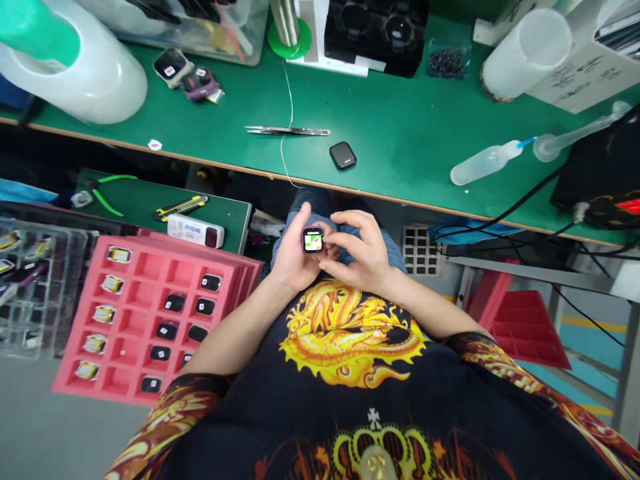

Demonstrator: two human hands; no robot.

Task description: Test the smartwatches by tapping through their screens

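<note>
A small square watch [313,241] with its screen lit in white and green rests in my left hand [295,257], whose fingers curl round it while the thumb points up. Close to the right edge of the watch is my right hand [363,252], with bent, spread fingers and nothing visible between them. On the green bench above lie a black square piece [343,155] and metal tweezers [288,131]. Farther left on the bench are two watch bodies, one pale [173,67] and one purple [201,84].
A red foam tray [137,293] of watch parts stands lower left, below a cutter [181,208] and a white box [195,231]. A clear bottle [480,165] and black cables lie at the right. The bench edge [400,201] runs above my hands.
</note>
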